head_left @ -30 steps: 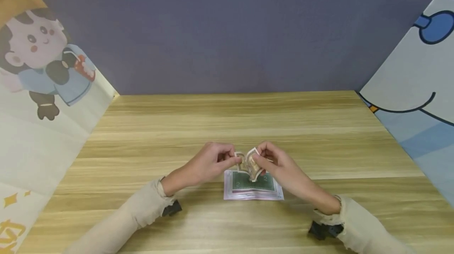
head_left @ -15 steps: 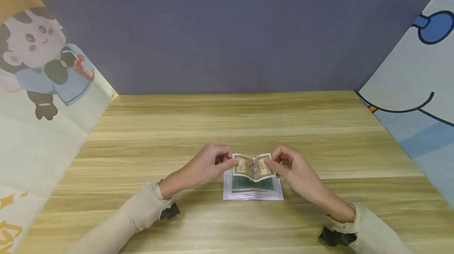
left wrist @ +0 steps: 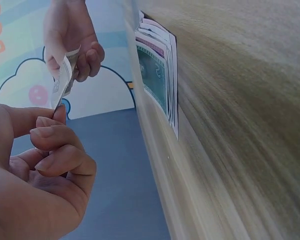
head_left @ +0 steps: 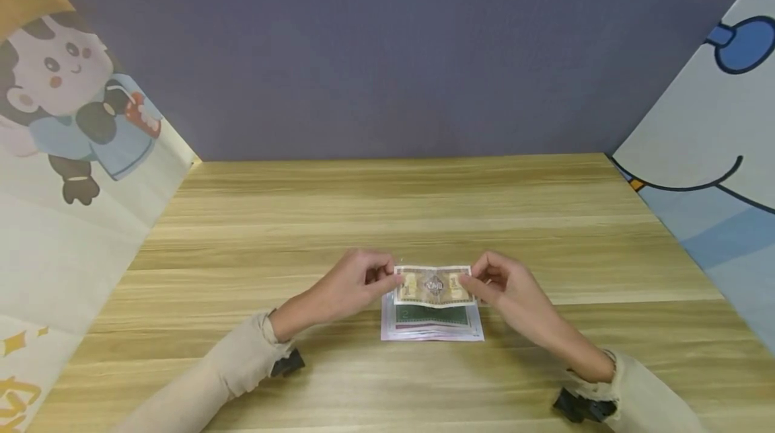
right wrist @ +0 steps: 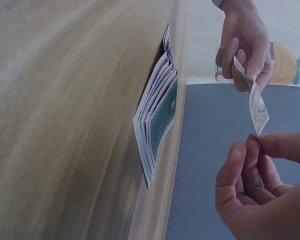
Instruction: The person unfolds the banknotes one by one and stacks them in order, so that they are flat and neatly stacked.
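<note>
A small brown-and-cream banknote (head_left: 434, 286) with a white border is stretched out between my two hands, with a slight crease down its middle. My left hand (head_left: 357, 285) pinches its left end between thumb and fingers. The right end is pinched by my right hand (head_left: 508, 288). Beneath and just in front of it, a stack of banknotes (head_left: 432, 334) lies on the table, a green note (left wrist: 153, 75) marked 2 on top. In the right wrist view the held note (right wrist: 258, 107) is apart from the stack, and several layered note edges (right wrist: 152, 112) show.
The wood-grain table (head_left: 399, 211) runs back to a plain grey-blue wall (head_left: 399, 50). Printed cartoon panels stand at the left (head_left: 79, 103) and right (head_left: 708, 124) sides. Dark wrist devices (head_left: 287, 362) sit at both cuffs.
The banknote has gone from folded to opened out nearly flat. My right hand has moved to the right, away from my left, which has stayed almost in place.
</note>
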Available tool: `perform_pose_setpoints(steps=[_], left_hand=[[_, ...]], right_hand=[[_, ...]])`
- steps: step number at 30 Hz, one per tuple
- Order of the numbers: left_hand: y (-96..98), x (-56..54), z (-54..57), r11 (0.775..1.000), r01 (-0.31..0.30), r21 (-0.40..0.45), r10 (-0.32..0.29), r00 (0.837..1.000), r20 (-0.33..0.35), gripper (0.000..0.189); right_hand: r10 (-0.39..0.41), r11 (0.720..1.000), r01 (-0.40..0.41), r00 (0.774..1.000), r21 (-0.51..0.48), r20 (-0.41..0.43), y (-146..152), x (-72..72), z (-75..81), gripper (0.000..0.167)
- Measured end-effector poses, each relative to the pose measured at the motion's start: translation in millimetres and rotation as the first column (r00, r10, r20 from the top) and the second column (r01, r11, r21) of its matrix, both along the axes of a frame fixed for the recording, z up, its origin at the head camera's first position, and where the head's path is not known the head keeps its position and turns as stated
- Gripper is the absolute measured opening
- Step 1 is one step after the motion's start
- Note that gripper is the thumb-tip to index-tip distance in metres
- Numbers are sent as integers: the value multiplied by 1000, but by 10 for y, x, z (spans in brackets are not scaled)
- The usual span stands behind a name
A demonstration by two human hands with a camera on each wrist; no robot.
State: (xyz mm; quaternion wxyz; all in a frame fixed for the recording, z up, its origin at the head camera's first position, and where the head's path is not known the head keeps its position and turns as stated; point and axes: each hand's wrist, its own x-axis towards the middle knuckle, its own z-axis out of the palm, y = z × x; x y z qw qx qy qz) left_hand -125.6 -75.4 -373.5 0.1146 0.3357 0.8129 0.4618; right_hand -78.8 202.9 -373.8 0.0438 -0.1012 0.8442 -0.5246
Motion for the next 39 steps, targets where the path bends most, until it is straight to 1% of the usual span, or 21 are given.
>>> perform_pose_setpoints(steps=[8, 14, 17, 20, 24, 27, 29, 34, 39], left_hand=[[-4, -4, -28, 1000, 11, -19, -11, 1000, 11, 22], [-16, -13, -60, 998, 28, -53, -27, 999, 20, 26], [-12, -29, -99, 997, 41, -63, -39, 999, 31, 26], [-2, -53, -158, 995, 57, -87, -52, 997, 56, 28], [20, -83, -223, 984, 111, -136, -102, 992, 72, 28], [36, -100, -241, 976, 143, -162, -132, 988, 76, 27], [44, -108, -246, 973, 147, -180, -133, 988, 84, 28], [60, -125, -257, 962, 137, -238, -115, 988, 105, 27], [81, -128, -285, 950, 129, -284, -95, 987, 130, 27]], right_hand=[[1, 1000, -1, 1000, 21, -3, 47, -7, -35, 20], [31, 999, -30, 999, 34, -32, 71, -24, -78, 17], [48, 997, -46, 998, 56, -29, 79, -34, -107, 15], [53, 993, -51, 998, 110, -21, 85, -46, -128, 14], [63, 974, -54, 997, 219, -33, 80, -80, -152, 16], [94, 958, -76, 994, 277, -53, 76, -112, -175, 17], [115, 948, -92, 992, 305, -59, 73, -131, -189, 18], [167, 916, -129, 984, 381, -67, 51, -175, -205, 21], [197, 884, -160, 980, 440, -39, 29, -225, -189, 23]])
